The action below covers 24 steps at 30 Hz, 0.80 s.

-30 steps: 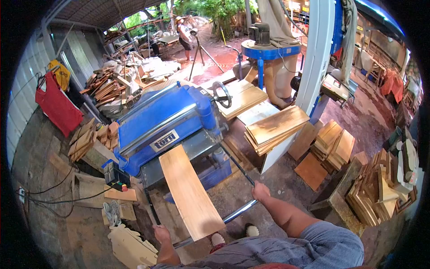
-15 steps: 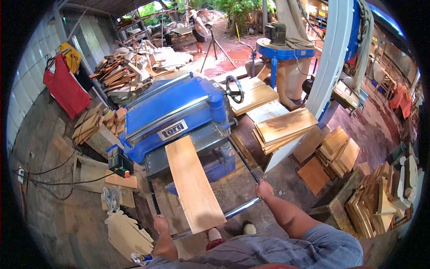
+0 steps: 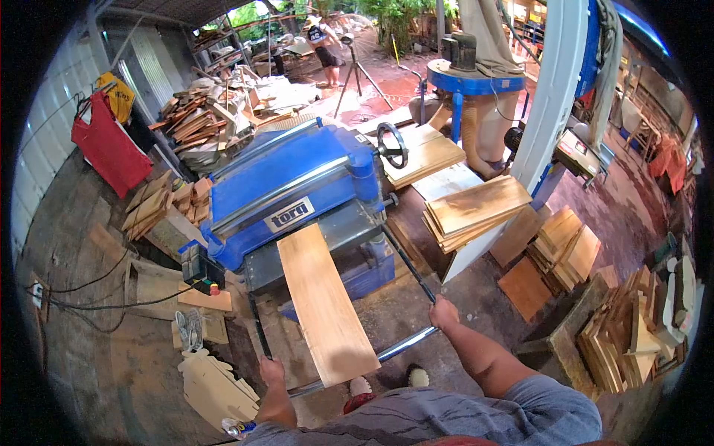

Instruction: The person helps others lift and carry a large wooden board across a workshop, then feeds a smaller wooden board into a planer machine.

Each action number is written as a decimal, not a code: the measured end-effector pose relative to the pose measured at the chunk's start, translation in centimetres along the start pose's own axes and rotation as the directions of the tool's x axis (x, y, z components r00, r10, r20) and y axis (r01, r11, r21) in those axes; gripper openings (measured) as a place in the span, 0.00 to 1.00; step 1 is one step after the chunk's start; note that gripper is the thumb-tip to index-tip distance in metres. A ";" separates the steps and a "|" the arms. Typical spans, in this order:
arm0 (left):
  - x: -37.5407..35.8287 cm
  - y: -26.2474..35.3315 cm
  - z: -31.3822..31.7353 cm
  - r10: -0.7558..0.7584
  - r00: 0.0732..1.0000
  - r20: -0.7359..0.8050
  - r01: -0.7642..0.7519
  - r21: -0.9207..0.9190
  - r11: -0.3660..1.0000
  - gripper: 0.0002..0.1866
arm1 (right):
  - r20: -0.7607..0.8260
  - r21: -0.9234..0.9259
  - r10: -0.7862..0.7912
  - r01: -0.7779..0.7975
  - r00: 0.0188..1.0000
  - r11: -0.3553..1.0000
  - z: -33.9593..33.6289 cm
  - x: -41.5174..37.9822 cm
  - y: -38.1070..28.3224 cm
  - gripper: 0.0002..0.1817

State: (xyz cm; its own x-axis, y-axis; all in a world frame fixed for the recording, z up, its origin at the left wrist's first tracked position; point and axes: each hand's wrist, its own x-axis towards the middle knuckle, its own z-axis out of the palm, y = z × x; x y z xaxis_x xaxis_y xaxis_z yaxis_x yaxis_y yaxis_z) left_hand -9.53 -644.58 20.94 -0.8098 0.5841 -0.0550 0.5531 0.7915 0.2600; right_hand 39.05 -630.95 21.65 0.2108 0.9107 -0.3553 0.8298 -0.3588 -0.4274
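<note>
A long pale wooden board (image 3: 327, 305) lies lengthwise on the black bed of the blue machine marked torq (image 3: 290, 186), its near end reaching over the chrome roller bar (image 3: 405, 345). My left hand (image 3: 271, 369) is closed round the end of the left black rail (image 3: 258, 327). On the other side, my right hand (image 3: 444, 312) grips the right black rail (image 3: 409, 264) near its corner with the roller. Neither hand touches the board.
Boards are stacked right of the machine (image 3: 476, 204), with more piles on the right floor (image 3: 561, 245). A control box (image 3: 199, 266) with cables stands left. Scrap wood (image 3: 201, 115), a tripod (image 3: 355, 70) and a person (image 3: 324, 48) are further back. A blue-topped dust collector (image 3: 476, 82) stands behind.
The view has shifted slightly. The distant person has turned. Both hands keep their hold on the rails, and the board shows no clear movement on the machine.
</note>
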 end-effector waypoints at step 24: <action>-1.0 1.4 -2.1 -0.074 0.993 0.089 0.073 0.015 0.997 0.15 | -0.030 0.026 -0.017 0.018 0.999 1.000 0.1 0.0 -0.1 0.15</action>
State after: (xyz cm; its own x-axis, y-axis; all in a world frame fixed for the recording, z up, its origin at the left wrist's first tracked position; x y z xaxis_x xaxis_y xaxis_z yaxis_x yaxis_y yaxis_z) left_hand -8.37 -644.41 23.41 -0.8278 0.5377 -0.1601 0.4954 0.8345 0.2411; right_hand 38.92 -630.92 21.57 0.2123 0.9223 -0.3229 0.8195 -0.3480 -0.4553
